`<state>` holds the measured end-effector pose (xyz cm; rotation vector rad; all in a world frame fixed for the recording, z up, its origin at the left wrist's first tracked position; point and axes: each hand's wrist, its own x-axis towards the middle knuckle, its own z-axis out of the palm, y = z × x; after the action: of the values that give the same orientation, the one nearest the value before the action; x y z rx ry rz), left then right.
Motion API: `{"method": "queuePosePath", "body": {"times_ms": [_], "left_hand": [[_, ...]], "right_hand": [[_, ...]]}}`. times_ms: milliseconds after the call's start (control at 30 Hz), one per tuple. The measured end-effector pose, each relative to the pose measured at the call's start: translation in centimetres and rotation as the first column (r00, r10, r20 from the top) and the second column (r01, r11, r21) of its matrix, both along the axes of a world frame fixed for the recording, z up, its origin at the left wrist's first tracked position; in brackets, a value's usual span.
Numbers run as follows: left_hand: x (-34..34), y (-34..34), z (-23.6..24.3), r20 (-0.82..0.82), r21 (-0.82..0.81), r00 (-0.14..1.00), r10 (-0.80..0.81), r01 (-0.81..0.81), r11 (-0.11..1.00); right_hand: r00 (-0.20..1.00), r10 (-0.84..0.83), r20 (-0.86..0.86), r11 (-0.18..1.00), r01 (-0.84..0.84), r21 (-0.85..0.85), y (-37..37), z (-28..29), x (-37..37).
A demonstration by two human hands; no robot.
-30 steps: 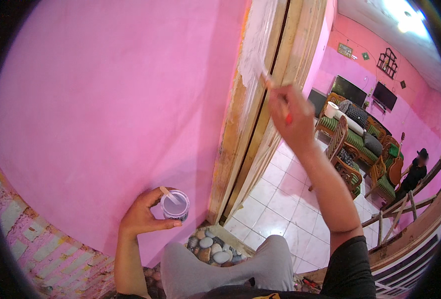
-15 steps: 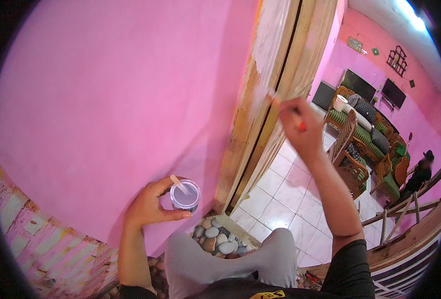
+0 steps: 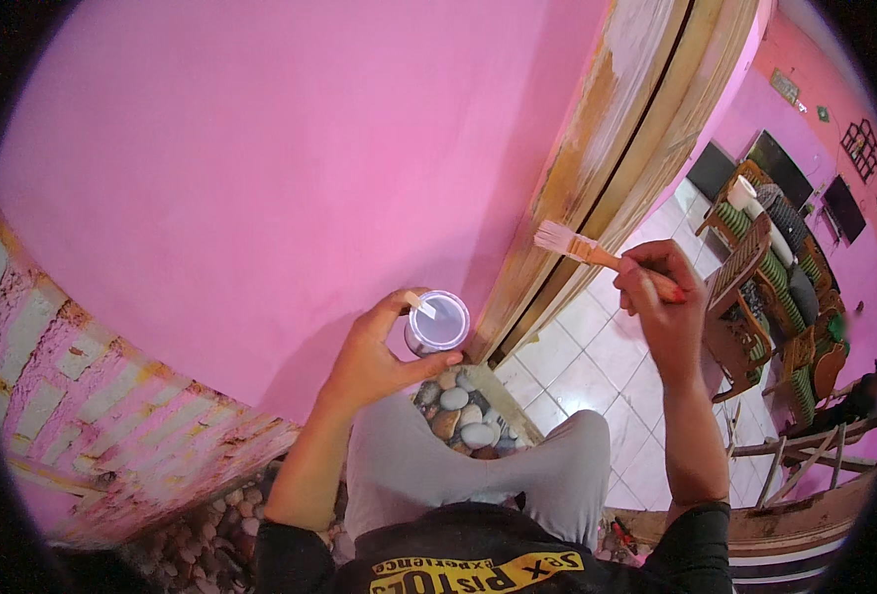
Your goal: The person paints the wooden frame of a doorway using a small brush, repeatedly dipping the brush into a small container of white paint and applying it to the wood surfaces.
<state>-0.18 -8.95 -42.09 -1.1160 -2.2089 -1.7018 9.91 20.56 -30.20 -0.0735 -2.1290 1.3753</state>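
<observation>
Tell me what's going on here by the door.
A person is painting a wooden door frame set in a pink wall. Their right hand holds a paintbrush, its pale bristles close to the frame where whitish paint already covers part of the wood. Their left hand holds a small round cup of whitish paint down near the foot of the frame. Grey-trousered knees and a strip of rounded stones sit below.

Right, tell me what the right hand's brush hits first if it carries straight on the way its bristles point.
Probably the wooden door frame: the brush in the right hand points its bristles up-left at it, though depth is unclear.
</observation>
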Motion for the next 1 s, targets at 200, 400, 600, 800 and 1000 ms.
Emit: {"method": "queuePosePath", "body": {"times_ms": [200, 400, 600, 800, 1000], "left_hand": [[3.4, 3.0, -3.6, 0.078, 0.095, 0.989, 0.125, -0.132, 0.987], [4.2, 4.0, -5.4, 0.112, 0.056, 0.99, 0.085, -0.092, 0.994], [4.2, 4.0, -5.2, 0.15, 0.015, 0.988, 0.049, -0.051, 0.999], [4.2, 3.8, -5.3, 0.192, 0.021, 0.981, 0.026, -0.031, 0.999], [4.0, 3.7, -5.8, 0.165, 0.017, 0.986, -0.001, -0.002, 1.0]], "right_hand": [[0.985, 0.071, 0.155, 0.994, -0.057, -0.092, -2.2, 2.1, 2.3], [0.951, 0.26, 0.164, 0.956, -0.277, 0.092, -3.0, 1.4, 2.4], [0.908, 0.368, 0.2, 0.894, -0.404, 0.192, -3.3, 0.7, 1.7], [0.87, 0.416, 0.264, 0.855, -0.473, 0.211, -3.7, -0.1, 1.2], [0.83, 0.436, 0.348, 0.837, -0.516, 0.181, -4.1, -1.0, 0.6]]}}
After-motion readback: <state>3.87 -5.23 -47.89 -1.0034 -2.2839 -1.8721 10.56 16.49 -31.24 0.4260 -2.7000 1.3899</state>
